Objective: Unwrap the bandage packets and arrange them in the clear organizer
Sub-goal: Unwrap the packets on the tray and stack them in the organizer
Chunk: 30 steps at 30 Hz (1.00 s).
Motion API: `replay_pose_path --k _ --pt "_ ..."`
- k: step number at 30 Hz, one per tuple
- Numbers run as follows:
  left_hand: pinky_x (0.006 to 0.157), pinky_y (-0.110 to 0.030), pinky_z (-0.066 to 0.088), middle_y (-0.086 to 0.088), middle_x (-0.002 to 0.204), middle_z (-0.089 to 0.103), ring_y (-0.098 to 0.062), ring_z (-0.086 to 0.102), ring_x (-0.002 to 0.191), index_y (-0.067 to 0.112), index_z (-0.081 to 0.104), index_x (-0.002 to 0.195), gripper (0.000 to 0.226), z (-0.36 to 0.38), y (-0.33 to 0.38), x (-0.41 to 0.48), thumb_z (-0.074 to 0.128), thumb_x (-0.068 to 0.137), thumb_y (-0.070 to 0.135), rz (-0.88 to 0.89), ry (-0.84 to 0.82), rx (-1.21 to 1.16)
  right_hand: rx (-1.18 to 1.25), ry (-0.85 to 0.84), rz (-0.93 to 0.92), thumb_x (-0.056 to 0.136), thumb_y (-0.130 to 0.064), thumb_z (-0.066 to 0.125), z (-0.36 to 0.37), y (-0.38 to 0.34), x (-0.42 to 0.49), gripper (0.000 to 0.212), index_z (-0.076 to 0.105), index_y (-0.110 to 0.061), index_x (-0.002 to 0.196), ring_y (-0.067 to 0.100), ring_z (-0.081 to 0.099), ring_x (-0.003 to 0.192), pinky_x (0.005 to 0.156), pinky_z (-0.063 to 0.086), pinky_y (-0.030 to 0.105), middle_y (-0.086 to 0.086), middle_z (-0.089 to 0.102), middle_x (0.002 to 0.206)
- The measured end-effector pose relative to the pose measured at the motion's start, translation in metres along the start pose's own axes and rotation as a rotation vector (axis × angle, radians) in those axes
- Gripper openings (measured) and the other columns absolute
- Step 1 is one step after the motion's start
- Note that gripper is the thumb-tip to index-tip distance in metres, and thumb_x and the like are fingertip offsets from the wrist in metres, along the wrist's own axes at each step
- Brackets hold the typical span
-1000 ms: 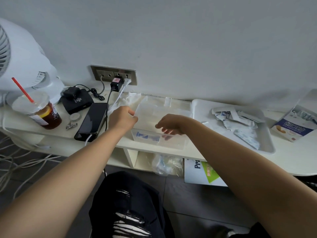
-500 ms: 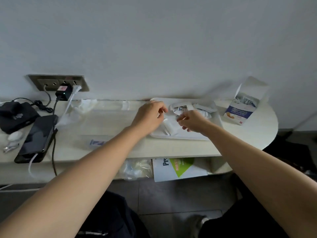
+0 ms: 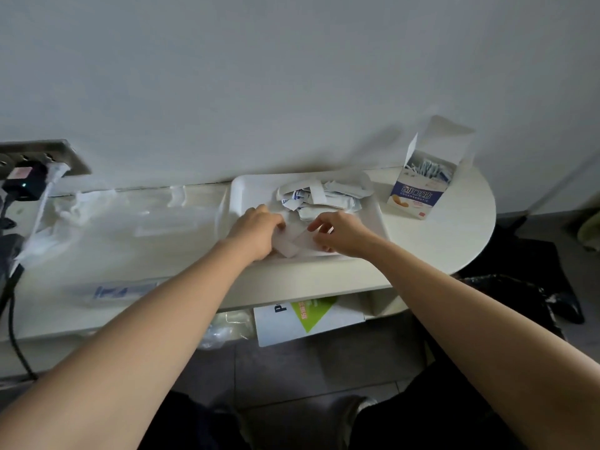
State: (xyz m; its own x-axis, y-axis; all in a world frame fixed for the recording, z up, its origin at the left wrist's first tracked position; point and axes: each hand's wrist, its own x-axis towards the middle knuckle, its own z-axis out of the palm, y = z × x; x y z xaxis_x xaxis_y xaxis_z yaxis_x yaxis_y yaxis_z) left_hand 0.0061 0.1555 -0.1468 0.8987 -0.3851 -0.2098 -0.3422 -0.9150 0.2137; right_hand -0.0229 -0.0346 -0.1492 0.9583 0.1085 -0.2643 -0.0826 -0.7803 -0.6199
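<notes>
view: single, head-worn | faces: forward and down onto tray (image 3: 244, 193) | range: near

Home corner: low white shelf (image 3: 438, 235), wall socket (image 3: 66, 157) with charger (image 3: 22, 185), tiled floor (image 3: 324, 368).

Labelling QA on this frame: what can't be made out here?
Head view only.
- packet: the grip of the left hand and of the right hand covers its ends; torn open or not, unclear.
- clear organizer: blurred; compartments and contents unreadable.
- wall socket: cut off by the left edge.
- booklet: top hidden by the shelf.
</notes>
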Motion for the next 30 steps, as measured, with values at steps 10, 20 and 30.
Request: replay_pose_path --k 10,20,30 --pt "0.086 -0.037 0.045 -0.009 0.106 0.055 -0.028 0.052 0.104 0.018 0.067 0.102 0.016 0.003 -0.001 -0.009 0.062 0.087 0.013 0.045 0.137 -0.051 -0.058 -0.006 -0.059 0.076 -0.045 0.075 0.012 -0.012 0.007 0.04 0.065 -0.022 0.106 0.012 0.054 0.076 0.07 0.045 0.028 -0.003 0.059 0.088" --pt "0.092 -0.03 0.041 -0.009 0.121 0.05 -0.027 0.05 0.115 0.022 0.061 0.121 0.041 0.002 -0.003 -0.009 0.054 0.086 0.003 0.005 0.077 -0.08 -0.406 0.057 -0.153 0.077 -0.024 0.07 0.023 -0.033 0.017 0.025 0.065 -0.016 0.101 0.025 0.059 0.094 0.072 0.046 0.03 0.004 0.063 0.099" --pt "0.08 -0.03 0.043 -0.005 0.107 0.054 -0.024 0.056 0.101 0.023 0.068 0.109 0.021 0.005 -0.002 -0.005 0.064 0.088 0.024 0.045 0.159 -0.107 -0.25 0.088 -0.155 0.075 -0.034 0.075 0.022 -0.016 0.014 0.031 0.064 -0.015 0.097 0.022 0.056 0.085 0.074 0.044 0.031 0.0 0.052 0.09"
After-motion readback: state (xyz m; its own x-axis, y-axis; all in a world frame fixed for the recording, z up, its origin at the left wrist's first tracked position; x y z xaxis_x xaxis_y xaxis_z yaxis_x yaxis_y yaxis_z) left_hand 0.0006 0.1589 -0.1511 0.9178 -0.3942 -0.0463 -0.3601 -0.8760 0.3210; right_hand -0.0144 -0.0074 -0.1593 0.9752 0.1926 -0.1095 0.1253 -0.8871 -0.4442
